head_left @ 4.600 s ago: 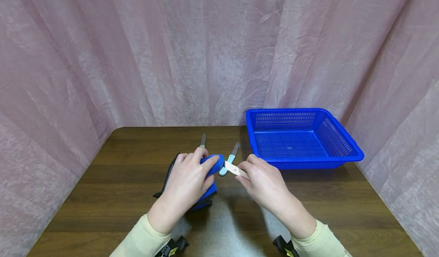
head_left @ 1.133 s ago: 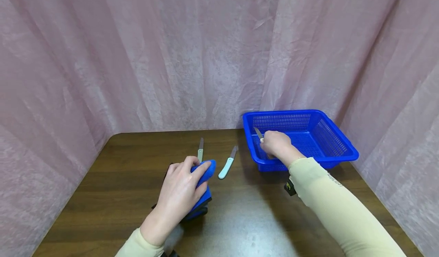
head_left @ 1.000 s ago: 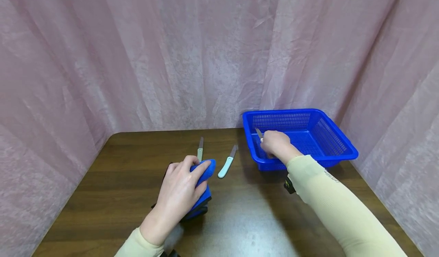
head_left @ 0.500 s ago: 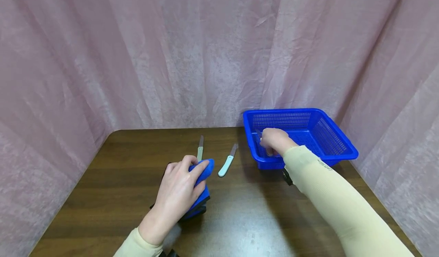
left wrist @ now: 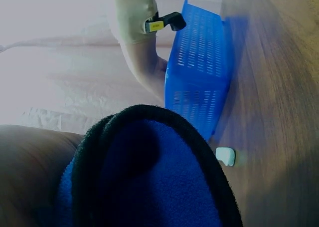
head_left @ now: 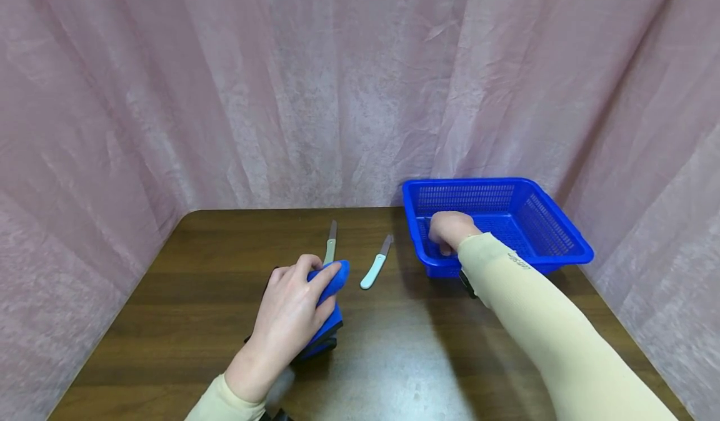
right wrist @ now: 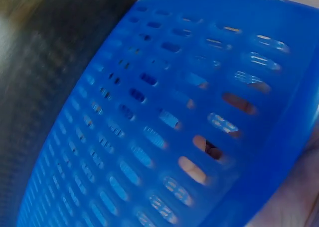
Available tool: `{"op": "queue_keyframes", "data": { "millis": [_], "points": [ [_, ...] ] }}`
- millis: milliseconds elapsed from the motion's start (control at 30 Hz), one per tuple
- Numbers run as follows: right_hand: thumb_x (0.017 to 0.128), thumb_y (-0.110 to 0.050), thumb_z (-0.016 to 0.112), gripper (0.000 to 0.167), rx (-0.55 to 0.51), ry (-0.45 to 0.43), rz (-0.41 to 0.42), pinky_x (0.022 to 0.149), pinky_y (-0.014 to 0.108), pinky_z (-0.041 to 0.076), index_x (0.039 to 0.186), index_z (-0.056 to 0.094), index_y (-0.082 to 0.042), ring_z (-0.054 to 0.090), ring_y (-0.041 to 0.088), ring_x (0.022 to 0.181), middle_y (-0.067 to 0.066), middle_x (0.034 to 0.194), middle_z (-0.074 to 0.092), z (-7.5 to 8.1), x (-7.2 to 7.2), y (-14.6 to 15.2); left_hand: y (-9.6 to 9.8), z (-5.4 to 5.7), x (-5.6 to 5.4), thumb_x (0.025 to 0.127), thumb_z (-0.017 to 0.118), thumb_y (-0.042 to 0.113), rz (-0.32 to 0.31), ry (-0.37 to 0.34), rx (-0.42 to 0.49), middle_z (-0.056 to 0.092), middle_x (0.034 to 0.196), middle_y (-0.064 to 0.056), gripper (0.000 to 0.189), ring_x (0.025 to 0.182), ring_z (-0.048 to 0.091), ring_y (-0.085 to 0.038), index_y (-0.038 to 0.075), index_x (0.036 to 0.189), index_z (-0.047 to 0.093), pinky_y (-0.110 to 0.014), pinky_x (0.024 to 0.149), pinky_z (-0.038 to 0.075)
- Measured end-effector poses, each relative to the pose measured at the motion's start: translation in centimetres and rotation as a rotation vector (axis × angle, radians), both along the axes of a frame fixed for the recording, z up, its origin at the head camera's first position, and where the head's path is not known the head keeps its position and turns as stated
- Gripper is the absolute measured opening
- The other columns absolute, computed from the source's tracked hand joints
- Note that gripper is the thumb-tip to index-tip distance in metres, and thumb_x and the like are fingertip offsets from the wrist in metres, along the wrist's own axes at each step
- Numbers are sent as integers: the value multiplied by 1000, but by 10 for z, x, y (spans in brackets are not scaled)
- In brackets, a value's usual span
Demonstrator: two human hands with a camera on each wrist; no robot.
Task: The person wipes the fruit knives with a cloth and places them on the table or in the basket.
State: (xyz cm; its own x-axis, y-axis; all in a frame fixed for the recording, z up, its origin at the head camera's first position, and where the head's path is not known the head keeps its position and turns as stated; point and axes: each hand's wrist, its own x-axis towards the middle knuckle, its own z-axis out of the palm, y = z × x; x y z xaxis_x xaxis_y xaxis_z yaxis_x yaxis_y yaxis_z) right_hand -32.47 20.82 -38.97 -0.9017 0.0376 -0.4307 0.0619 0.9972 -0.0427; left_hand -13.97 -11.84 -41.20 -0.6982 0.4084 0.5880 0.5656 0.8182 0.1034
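My left hand (head_left: 289, 315) grips a folded blue cloth (head_left: 330, 323) with black edging, its thumb and fingers bent around the bundle. That cloth (left wrist: 164, 177) fills the lower left wrist view. Inside the near left part of the blue plastic basket (head_left: 467, 191) is my right hand (head_left: 452, 228), fingers curled down around the knife. Only a faint bit of the knife's blade (head_left: 427, 221) shows beside the hand; its handle is hidden. Through the holes of the basket wall (right wrist: 149, 107), the right wrist view shows parts of the fingers.
A knife with a turquoise handle (head_left: 372, 273) lies on the wooden table (head_left: 197, 271) between cloth and basket. Another knife with a pale green handle (head_left: 330, 249) lies just beyond the left hand. Pink curtains (head_left: 292, 96) hang behind and at both sides.
From beside the cloth, where both hands worked on the cream-handled knife, my right hand has carried it into the basket and lowered it. The left hand stays around the cloth.
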Motion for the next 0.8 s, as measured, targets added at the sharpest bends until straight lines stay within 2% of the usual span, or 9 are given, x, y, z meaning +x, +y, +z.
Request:
{"op": "queue_keyframes", "data": {
  "millis": [133,300,600,700,800],
  "points": [
    [85,5,67,14,2,4,22,56,31,58,80,77,-3,68,21,56,13,75,74,-8,-4,-1,0,-1,0,87,91,18,3,0,-2,66,115,-11,50,94,74,-31,15,136,78,-58,89,56],
    [89,5,64,19,-7,-12,12,53,27,57,76,76,-4,65,16,50,11,72,75,-18,-6,-3,1,-2,0,87,90,18,5,5,-6,66,115,-10,50,92,74,-31,16,136,78,-57,89,56],
    [93,4,64,21,-21,-34,-5,50,25,53,75,69,-8,60,14,51,10,79,74,-21,-3,-5,1,-4,-1,88,91,20,17,-7,-18,67,115,-10,49,93,75,-32,15,135,78,-57,89,56],
    [91,1,65,18,-9,-34,28,53,28,54,77,67,-10,63,18,58,10,82,72,-33,-11,-2,1,-4,-1,88,91,20,18,-8,-20,67,115,-10,49,92,75,-31,15,135,78,-57,89,56],
    [84,-5,68,11,29,-20,98,57,33,55,78,67,-14,66,23,67,9,84,70,-72,-45,17,1,-4,-2,88,91,20,17,-7,-22,67,115,-10,49,92,75,-31,15,135,78,-57,89,56]
  ]
}}
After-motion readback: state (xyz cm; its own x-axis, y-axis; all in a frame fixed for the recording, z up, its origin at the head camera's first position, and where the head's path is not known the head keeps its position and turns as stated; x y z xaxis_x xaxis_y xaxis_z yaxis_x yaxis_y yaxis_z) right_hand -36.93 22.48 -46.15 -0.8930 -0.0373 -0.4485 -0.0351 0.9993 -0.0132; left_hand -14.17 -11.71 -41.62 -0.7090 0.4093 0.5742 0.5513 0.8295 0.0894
